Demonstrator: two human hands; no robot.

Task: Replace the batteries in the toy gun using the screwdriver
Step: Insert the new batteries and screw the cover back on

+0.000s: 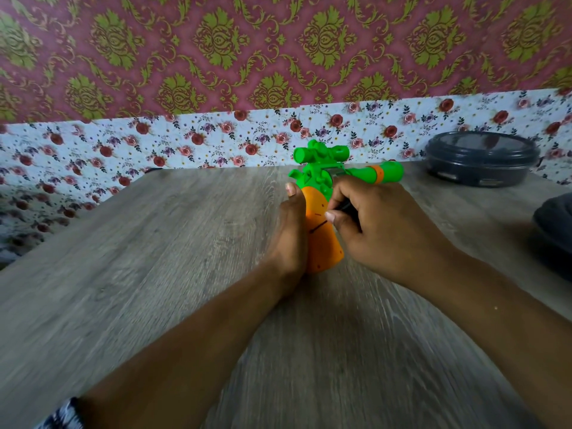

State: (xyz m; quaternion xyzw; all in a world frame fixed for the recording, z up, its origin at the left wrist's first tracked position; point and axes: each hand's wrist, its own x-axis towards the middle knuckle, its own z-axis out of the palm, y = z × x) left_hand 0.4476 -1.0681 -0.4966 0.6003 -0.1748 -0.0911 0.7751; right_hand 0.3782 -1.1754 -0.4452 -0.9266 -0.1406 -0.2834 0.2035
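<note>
A toy gun [322,187] with a green body, a green scope on top and an orange grip lies on the wooden table [154,258], its barrel pointing right. My left hand [291,233] holds the orange grip from the left side, thumb up along it. My right hand [380,224] pinches a dark, thin screwdriver [342,207] whose tip meets the orange grip. Most of the screwdriver is hidden inside my fingers. No batteries are in sight.
A dark round lidded container [481,159] stands at the back right of the table. A dark grey object [554,230] sits at the right edge. A flowered wall runs close behind the table.
</note>
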